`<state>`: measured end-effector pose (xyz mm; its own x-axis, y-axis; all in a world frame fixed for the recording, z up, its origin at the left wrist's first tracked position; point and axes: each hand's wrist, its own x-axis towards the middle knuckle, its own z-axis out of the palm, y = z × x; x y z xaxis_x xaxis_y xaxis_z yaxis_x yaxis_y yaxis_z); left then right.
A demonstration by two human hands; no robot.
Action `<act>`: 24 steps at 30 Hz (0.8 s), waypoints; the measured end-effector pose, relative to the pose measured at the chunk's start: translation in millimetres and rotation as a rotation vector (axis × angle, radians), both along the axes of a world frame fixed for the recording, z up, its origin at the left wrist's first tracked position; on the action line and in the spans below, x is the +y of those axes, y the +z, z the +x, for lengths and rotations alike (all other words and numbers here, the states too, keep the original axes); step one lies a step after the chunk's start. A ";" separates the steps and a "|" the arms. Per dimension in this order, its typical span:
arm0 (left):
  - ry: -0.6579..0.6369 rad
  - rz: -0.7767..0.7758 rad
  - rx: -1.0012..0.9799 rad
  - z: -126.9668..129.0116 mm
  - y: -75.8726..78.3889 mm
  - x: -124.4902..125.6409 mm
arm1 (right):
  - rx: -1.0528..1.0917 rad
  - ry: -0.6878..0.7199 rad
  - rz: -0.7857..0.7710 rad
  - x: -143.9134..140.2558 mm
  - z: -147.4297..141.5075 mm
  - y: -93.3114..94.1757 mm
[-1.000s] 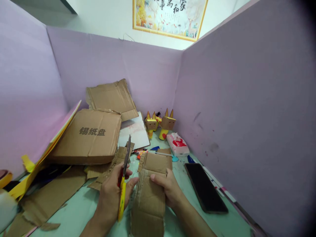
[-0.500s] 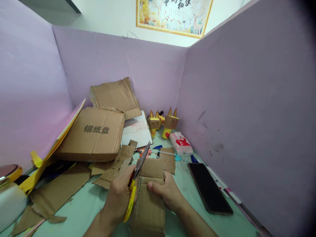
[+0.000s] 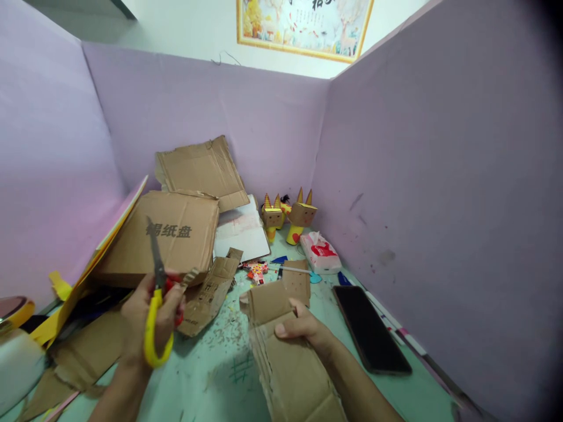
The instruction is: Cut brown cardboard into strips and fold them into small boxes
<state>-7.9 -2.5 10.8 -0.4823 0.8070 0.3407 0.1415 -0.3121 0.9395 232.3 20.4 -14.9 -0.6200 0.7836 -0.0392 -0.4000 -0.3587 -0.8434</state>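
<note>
Your left hand (image 3: 149,310) is clamped on the scissors (image 3: 155,293), right hand (image 3: 303,328) on the cardboard (image 3: 285,351); keep blades clear of your thumb.

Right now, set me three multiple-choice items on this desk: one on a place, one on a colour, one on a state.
1. Where does the phone lie?
A. right of the cardboard strip
B. under the big box
C. against the left wall

2. What colour are the scissors' handles?
A. blue
B. yellow
C. green

3. How are the scissors held?
A. blades up, clear of the strip
B. cutting the strip
C. lying on the desk

Answers: A, the phone lies by the right wall; B, a yellow loop shows below the left hand; A, blades point up while the right hand holds the strip alone.
</note>
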 end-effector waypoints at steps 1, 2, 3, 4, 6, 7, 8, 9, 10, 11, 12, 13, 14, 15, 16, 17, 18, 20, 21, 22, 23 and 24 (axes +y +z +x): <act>-0.121 0.016 -0.083 -5.5 4.6 -6.3 | 0.009 -0.027 -0.021 1.2 0.0 -0.6; -0.239 0.032 -0.143 -10.5 8.8 -13.6 | 0.024 -0.049 -0.038 2.2 -0.5 -1.6; -0.313 0.008 -0.163 -15.2 12.2 -21.1 | 0.042 -0.068 -0.050 3.1 -1.3 -3.0; -0.388 -0.012 -0.181 -19.4 14.5 -27.7 | 0.059 -0.077 -0.059 3.7 -2.4 -4.7; -0.527 -0.029 -0.214 -25.3 15.2 -35.3 | 0.097 -0.074 -0.068 4.1 -5.1 -8.1; -0.572 -0.055 -0.237 -26.2 13.9 -35.6 | 0.116 -0.078 -0.071 4.2 -6.5 -9.5; -0.606 -0.082 -0.264 -25.4 12.0 -33.8 | 0.132 -0.098 -0.075 4.1 -7.8 -10.6; -0.630 -0.112 -0.292 -22.7 9.8 -30.4 | 0.144 -0.128 -0.085 4.2 -9.0 -11.2; -0.650 -0.141 -0.315 -18.2 7.6 -26.0 | 0.150 -0.158 -0.108 4.2 -10.1 -11.2; -0.669 -0.160 -0.332 -12.3 5.7 -21.3 | 0.150 -0.186 -0.149 4.1 -11.1 -10.6; -0.691 -0.178 -0.337 -5.6 4.1 -16.7 | 0.144 -0.213 -0.202 3.7 -11.8 -9.0; -0.704 -0.202 -0.332 1.3 2.8 -12.6 | 0.138 -0.235 -0.251 2.8 -12.3 -6.3; -0.714 -0.226 -0.320 7.6 1.8 -9.2 | 0.136 -0.253 -0.277 1.1 -12.6 -2.4; -0.713 -0.245 -0.308 13.0 1.1 -6.6 | 0.140 -0.277 -0.262 -1.6 -12.3 2.9; -0.701 -0.256 -0.298 17.0 0.7 -4.9 | 0.148 -0.321 -0.198 -5.5 -11.6 9.6; -0.677 -0.257 -0.290 19.7 0.6 -4.1 | 0.149 -0.384 -0.080 -10.4 -10.3 17.4; -0.643 -0.248 -0.285 21.3 0.9 -4.6 | 0.131 -0.457 0.081 -16.2 -8.4 25.9; -0.583 -0.223 -0.307 23.5 2.7 -9.9 | 0.017 -0.637 0.488 -28.9 -3.8 42.6; -0.571 -0.217 -0.340 25.1 4.2 -15.3 | -0.065 -0.696 0.714 -34.7 -1.7 49.0; -0.575 -0.220 -0.384 27.6 5.8 -22.4 | -0.142 -0.737 0.941 -39.7 -0.2 53.2; -0.595 -0.225 -0.438 31.1 7.5 -31.2 | -0.217 -0.750 1.151 -43.6 0.7 54.6; -0.612 -0.231 -0.484 35.7 9.1 -41.0 | -0.280 -0.755 1.333 -46.3 0.9 52.9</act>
